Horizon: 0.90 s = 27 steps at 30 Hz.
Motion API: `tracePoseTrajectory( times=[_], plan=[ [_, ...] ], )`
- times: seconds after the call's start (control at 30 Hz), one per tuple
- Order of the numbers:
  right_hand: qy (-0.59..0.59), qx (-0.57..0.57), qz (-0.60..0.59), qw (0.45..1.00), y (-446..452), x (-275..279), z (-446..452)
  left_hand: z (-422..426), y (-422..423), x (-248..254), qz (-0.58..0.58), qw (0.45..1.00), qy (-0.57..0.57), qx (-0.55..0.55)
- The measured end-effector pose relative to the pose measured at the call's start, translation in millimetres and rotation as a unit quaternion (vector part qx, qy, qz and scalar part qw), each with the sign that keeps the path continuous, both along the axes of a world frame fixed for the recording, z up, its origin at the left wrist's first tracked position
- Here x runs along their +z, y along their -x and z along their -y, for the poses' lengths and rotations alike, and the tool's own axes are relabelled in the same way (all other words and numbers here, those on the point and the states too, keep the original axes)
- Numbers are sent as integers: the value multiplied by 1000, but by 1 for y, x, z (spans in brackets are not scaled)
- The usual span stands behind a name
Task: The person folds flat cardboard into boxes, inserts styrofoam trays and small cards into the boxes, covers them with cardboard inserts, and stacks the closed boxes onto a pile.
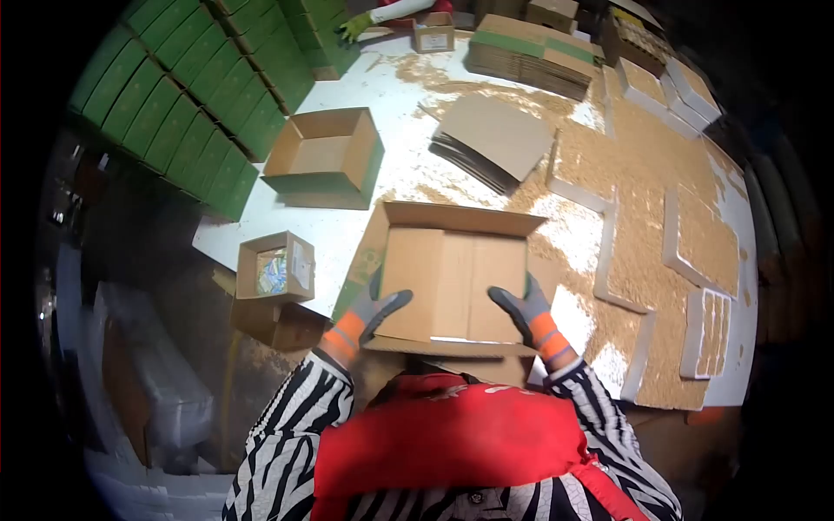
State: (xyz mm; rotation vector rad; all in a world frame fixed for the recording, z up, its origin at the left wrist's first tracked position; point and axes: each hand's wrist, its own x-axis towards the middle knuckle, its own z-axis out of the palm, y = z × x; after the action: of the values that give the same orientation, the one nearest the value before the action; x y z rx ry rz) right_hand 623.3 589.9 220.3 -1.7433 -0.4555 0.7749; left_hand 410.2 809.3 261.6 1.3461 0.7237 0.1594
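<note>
An open cardboard box (pixel 452 273) stands at the table's near edge in front of me, its inside bare down to the bottom flaps. My left hand (pixel 369 311), in a grey glove with an orange cuff, grips its left wall, the thumb over the rim. On the opposite side my right hand (pixel 528 317), gloved the same way, holds the right wall with its thumb inside. The other fingers of both hands are mostly hidden behind the walls. A narrow gap shows white between the box's bottom flaps near me.
Beyond lie an open box (pixel 326 156), flat cardboard sheets (pixel 491 143) and stacked flattened cartons (pixel 530 56). Green boxes (pixel 174 95) rise at left, near a small box of packets (pixel 276 267). Powder-covered white trays (pixel 651 252) fill the right. A co-worker's gloved hand (pixel 354 28) shows far off.
</note>
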Motion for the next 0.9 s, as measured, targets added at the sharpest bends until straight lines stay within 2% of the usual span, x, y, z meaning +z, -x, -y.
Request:
tracePoseTrajectory(
  times=[0.03, 0.07, 0.1, 0.2, 0.23, 0.27, 0.37, 0.43, 0.5, 0.53, 0.57, 0.63, 0.67, 0.77, 0.8, 0.83, 0.9],
  plan=[
    [-39, -2, -98, 994, 7, 27, 8, 7, 1, 5, 3, 999, -22, 34],
    [-30, 19, -19, 999, -3, 12, 17, 13, -4, 18, 30, 997, -51, 41],
    [-78, 0, -94, 993, -3, 27, 17, 13, -9, 31, 56, 994, -82, 46],
    [-202, -33, -181, 962, -10, 76, -6, -24, -19, 45, 104, 993, -39, 36],
    [-247, -44, -225, 942, -13, 82, -17, -53, -19, 30, 216, 961, 167, 56],
    [-270, -65, -278, 920, -15, 85, -32, -82, -22, 20, 268, 933, 211, 111],
    [-391, -77, -390, 830, -27, 85, -97, -206, -18, -5, 341, 865, 46, 365],
    [-407, -77, -313, 855, -46, 74, -145, -301, -3, -24, 336, 826, -43, 450],
    [-400, -108, -277, 867, -66, 48, -193, -380, 19, -48, 271, 854, -69, 439],
    [-381, -127, -243, 883, -69, 44, -217, -400, 29, -59, 179, 885, -108, 416],
    [-363, -143, -209, 897, -68, 42, -243, -419, 31, -66, 158, 933, 61, 318],
    [-346, -108, -203, 910, -61, 41, -287, -431, 30, -89, 74, 975, 101, 184],
    [-336, -74, -229, 910, -54, 41, -310, -412, 18, -65, 38, 976, 74, 202],
    [-294, -23, -244, 924, -32, 27, -376, -416, -3, -99, 95, 956, 78, 265],
    [-263, -74, -208, 939, -22, 13, -401, -422, -8, -131, 171, 892, 173, 380],
    [-228, -141, -187, 945, -20, -16, -429, -424, -5, -155, 148, 922, 46, 354],
    [-258, -95, -219, 936, -18, 6, -441, -403, -9, -133, 160, 903, 7, 398]
  ],
)
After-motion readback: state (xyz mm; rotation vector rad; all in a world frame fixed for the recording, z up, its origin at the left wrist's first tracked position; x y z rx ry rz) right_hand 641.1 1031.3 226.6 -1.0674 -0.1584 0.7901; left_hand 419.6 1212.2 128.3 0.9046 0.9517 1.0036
